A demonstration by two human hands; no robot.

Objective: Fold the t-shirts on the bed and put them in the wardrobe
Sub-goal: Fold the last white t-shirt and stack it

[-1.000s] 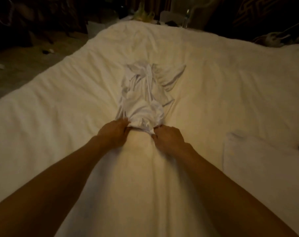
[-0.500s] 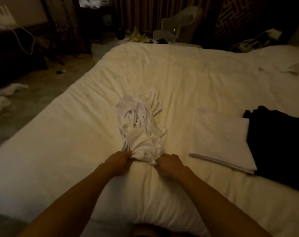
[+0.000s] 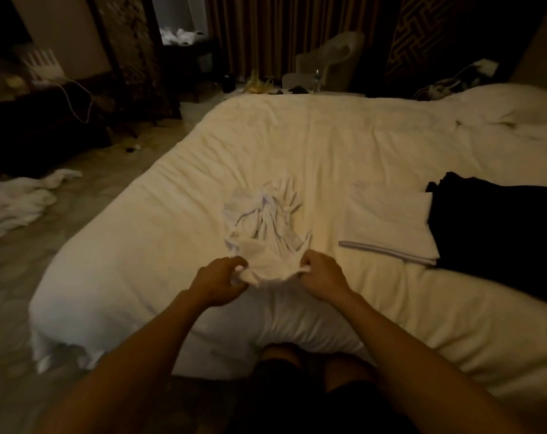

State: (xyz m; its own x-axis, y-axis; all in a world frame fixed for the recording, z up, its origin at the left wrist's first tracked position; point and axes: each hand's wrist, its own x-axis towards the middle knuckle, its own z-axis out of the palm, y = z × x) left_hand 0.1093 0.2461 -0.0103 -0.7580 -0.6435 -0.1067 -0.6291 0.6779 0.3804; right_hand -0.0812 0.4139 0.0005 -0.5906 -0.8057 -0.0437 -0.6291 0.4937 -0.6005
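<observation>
A crumpled white t-shirt [image 3: 266, 223] lies bunched on the bed [image 3: 344, 142], its near edge lifted. My left hand [image 3: 217, 281] grips that edge at its left corner. My right hand [image 3: 324, 277] pinches the same edge at its right corner. The cloth is stretched between the two hands just above the duvet. To the right lies a folded white t-shirt [image 3: 391, 227], flat on the bed. A black garment [image 3: 497, 233] lies beside it, further right.
White cloths [image 3: 18, 202] lie on the floor to the left of the bed. A dark desk [image 3: 40, 120] with a cable stands at the far left. A pale armchair [image 3: 328, 64] and curtains are beyond the bed. My legs are against the bed's near edge.
The view has pulled back and risen, bringing the folded shirt and the black garment into sight. Both hands have drawn the shirt's near edge toward me and spread it a little wider.
</observation>
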